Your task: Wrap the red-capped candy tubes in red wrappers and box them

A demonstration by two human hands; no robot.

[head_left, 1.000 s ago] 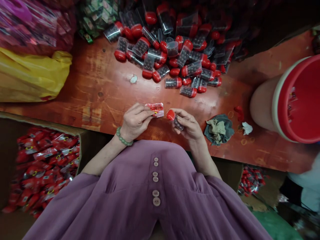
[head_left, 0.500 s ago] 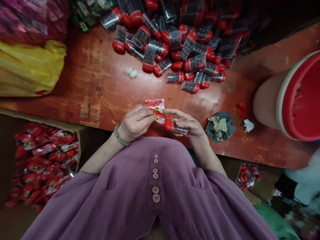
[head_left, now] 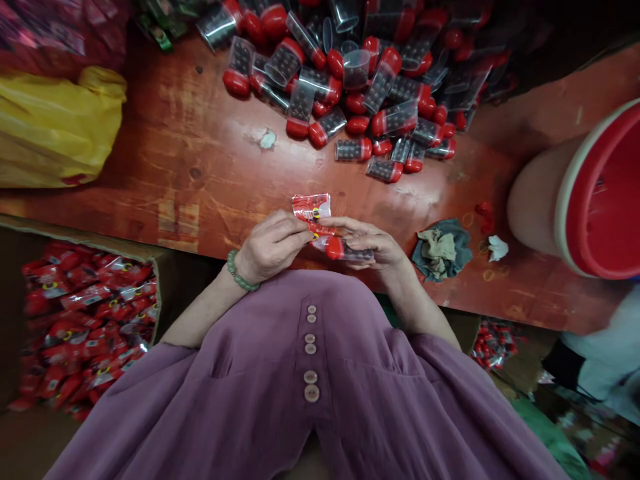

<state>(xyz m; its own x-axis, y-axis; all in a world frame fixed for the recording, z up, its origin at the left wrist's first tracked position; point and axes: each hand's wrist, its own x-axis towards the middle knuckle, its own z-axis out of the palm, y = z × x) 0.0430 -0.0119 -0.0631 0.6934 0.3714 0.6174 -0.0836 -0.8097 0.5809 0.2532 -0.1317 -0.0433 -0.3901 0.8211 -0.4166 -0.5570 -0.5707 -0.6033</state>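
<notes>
- The person's purple buttoned garment [head_left: 310, 373] fills the nearest part of the view, with both forearms reaching forward over the table's near edge.
- The left hand [head_left: 273, 245], a green bead bracelet [head_left: 239, 272] at its wrist, pinches a small red printed packet [head_left: 311, 207] between thumb and fingers; the packet's free end stands up above the knuckles.
- The right hand [head_left: 373, 247] is curled around a clear red-capped tube [head_left: 345, 251] filled with dark beads, held lying sideways with the cap toward the left hand.
- Packet and tube meet between the two hands: the cap end looks just entered into the packet's mouth, most of the tube still outside, so this piece seems part done.
- To the left, below the table, a cardboard box [head_left: 155, 280] holds many red packets of the same kind, apparently finished pieces.
- Just right of the hands lies a crumpled rag [head_left: 440, 250]; further right stands a red bucket [head_left: 595, 200].
- Further off on the red wooden table [head_left: 200, 167], a large pile of red-capped tubes [head_left: 350, 80] lies unwrapped, so much remains.
- A yellow plastic bag [head_left: 55, 127] sits at far left.
</notes>
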